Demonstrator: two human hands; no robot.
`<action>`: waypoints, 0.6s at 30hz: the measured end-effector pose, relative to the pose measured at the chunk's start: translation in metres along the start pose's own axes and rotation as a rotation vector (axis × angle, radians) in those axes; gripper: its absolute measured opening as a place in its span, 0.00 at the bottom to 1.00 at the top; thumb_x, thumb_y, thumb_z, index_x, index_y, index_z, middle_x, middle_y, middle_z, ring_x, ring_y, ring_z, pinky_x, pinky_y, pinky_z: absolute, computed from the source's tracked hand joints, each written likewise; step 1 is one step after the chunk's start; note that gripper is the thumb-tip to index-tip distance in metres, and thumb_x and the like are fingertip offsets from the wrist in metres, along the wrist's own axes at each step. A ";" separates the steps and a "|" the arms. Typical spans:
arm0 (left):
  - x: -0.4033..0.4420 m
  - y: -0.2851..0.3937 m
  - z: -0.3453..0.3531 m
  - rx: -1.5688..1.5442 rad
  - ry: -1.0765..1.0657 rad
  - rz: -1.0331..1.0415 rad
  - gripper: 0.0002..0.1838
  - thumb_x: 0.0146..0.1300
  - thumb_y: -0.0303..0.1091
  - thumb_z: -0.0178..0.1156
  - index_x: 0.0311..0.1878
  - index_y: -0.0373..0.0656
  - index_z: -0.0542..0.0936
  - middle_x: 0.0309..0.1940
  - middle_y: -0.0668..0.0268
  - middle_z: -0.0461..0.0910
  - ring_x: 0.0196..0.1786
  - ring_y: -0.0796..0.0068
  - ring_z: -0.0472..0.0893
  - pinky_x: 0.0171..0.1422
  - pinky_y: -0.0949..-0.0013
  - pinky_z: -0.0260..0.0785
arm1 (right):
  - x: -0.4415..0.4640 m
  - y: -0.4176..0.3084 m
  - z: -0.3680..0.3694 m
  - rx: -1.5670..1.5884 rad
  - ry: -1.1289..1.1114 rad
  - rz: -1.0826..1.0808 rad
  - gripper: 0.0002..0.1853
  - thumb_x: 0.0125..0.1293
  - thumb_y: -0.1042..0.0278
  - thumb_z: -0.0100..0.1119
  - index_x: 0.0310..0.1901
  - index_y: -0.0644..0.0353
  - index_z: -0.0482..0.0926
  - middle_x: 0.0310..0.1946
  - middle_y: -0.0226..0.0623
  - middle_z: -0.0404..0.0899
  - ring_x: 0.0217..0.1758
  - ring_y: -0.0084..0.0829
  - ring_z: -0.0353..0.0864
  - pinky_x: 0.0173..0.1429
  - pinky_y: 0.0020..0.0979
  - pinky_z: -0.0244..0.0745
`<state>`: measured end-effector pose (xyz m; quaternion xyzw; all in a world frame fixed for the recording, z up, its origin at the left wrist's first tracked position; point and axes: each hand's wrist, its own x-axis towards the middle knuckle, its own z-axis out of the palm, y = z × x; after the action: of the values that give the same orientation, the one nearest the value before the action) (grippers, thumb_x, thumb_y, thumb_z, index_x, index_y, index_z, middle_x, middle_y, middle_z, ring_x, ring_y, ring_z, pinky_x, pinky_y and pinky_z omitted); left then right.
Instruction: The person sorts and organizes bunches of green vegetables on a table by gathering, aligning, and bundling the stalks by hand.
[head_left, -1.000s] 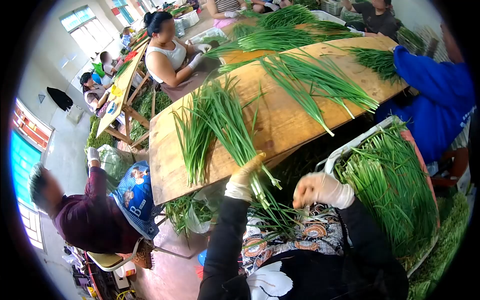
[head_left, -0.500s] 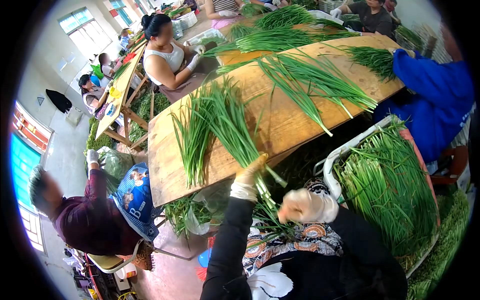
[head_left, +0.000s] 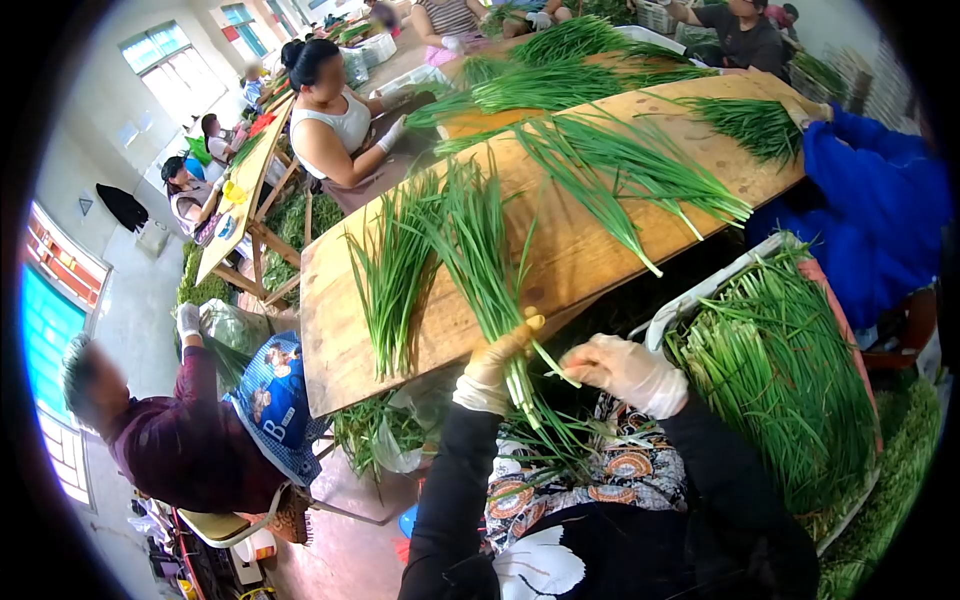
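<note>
My left hand, gloved, is closed round the lower stalks of a bunch of long green stems at the near edge of the wooden table. The leafy tops of that bunch lie on the board. My right hand, also gloved, is just right of it, fingers pinched together at the pale end of one stem that sticks out from the bunch. Another bunch lies to the left on the board. Loose green pieces rest on my patterned apron.
A white crate full of green stems stands at my right. More bunches lie farther along the table. A person in blue sits at the right, one in dark red at the left, and one in white across the table.
My right hand has moved from over my lap up beside the bunch, at a stem end. My left hand stays round the bunch. The arm of the person in blue has shifted slightly.
</note>
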<state>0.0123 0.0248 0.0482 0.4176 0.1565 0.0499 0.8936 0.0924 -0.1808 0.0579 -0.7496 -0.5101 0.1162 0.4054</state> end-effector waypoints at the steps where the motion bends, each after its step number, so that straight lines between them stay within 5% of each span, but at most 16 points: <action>1: 0.001 -0.001 0.002 0.003 -0.004 0.000 0.21 0.51 0.31 0.62 0.48 0.34 0.70 0.37 0.66 0.78 0.27 0.83 0.71 0.33 0.80 0.64 | 0.011 -0.013 0.003 0.021 0.063 -0.042 0.16 0.57 0.52 0.53 0.35 0.57 0.75 0.24 0.36 0.74 0.32 0.33 0.74 0.37 0.30 0.67; 2: 0.001 -0.002 0.004 0.002 -0.004 0.010 0.21 0.52 0.31 0.62 0.48 0.35 0.70 0.37 0.66 0.78 0.27 0.83 0.71 0.32 0.80 0.63 | 0.017 -0.028 0.002 0.010 -0.004 0.071 0.15 0.57 0.54 0.53 0.36 0.58 0.76 0.28 0.37 0.74 0.36 0.32 0.73 0.40 0.30 0.66; 5: 0.002 -0.004 0.012 0.012 0.030 0.028 0.20 0.52 0.31 0.61 0.48 0.37 0.71 0.35 0.67 0.78 0.27 0.83 0.70 0.31 0.81 0.62 | 0.023 -0.003 0.040 -0.012 0.100 0.073 0.14 0.59 0.57 0.51 0.33 0.61 0.75 0.24 0.38 0.75 0.25 0.32 0.74 0.32 0.28 0.68; 8: 0.000 -0.003 0.004 0.052 -0.078 0.053 0.19 0.52 0.29 0.60 0.49 0.39 0.71 0.37 0.67 0.78 0.31 0.82 0.74 0.34 0.79 0.66 | 0.018 0.003 0.059 0.882 0.237 0.160 0.13 0.64 0.64 0.44 0.32 0.66 0.74 0.28 0.43 0.78 0.24 0.26 0.75 0.31 0.24 0.70; 9: -0.001 -0.005 0.006 0.042 -0.045 0.057 0.20 0.52 0.29 0.61 0.49 0.39 0.71 0.36 0.68 0.78 0.31 0.82 0.74 0.34 0.80 0.66 | 0.014 0.000 0.061 1.419 0.204 0.290 0.15 0.65 0.61 0.44 0.33 0.65 0.74 0.28 0.41 0.78 0.24 0.24 0.75 0.31 0.23 0.70; 11: -0.001 -0.008 0.008 -0.012 -0.096 0.081 0.21 0.51 0.30 0.62 0.50 0.40 0.70 0.36 0.68 0.77 0.32 0.82 0.74 0.33 0.80 0.65 | 0.010 -0.009 0.061 1.017 0.228 0.192 0.18 0.65 0.56 0.44 0.33 0.65 0.75 0.27 0.38 0.78 0.23 0.22 0.74 0.31 0.22 0.69; 12: -0.002 -0.006 0.011 0.006 -0.096 0.071 0.23 0.50 0.31 0.62 0.51 0.40 0.69 0.36 0.68 0.77 0.32 0.82 0.74 0.34 0.81 0.66 | 0.011 -0.012 0.054 0.976 0.112 0.308 0.20 0.64 0.52 0.44 0.32 0.64 0.75 0.27 0.34 0.78 0.23 0.18 0.72 0.30 0.19 0.67; 16: -0.003 -0.004 0.021 -0.033 -0.127 0.109 0.25 0.48 0.31 0.64 0.51 0.41 0.68 0.36 0.69 0.75 0.33 0.82 0.74 0.35 0.82 0.67 | 0.001 -0.022 0.057 1.404 0.164 0.492 0.19 0.61 0.50 0.49 0.32 0.60 0.76 0.23 0.26 0.76 0.22 0.13 0.69 0.27 0.13 0.61; 18: 0.003 -0.002 0.014 -0.091 -0.169 0.071 0.25 0.48 0.30 0.64 0.51 0.41 0.68 0.37 0.68 0.76 0.37 0.79 0.75 0.37 0.80 0.68 | -0.004 -0.016 0.064 1.341 0.025 0.585 0.16 0.61 0.53 0.50 0.34 0.59 0.75 0.24 0.26 0.76 0.21 0.14 0.70 0.28 0.15 0.63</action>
<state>0.0198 0.0144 0.0544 0.3846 0.0632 0.0532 0.9194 0.0426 -0.1511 0.0271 -0.4470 -0.1035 0.4986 0.7355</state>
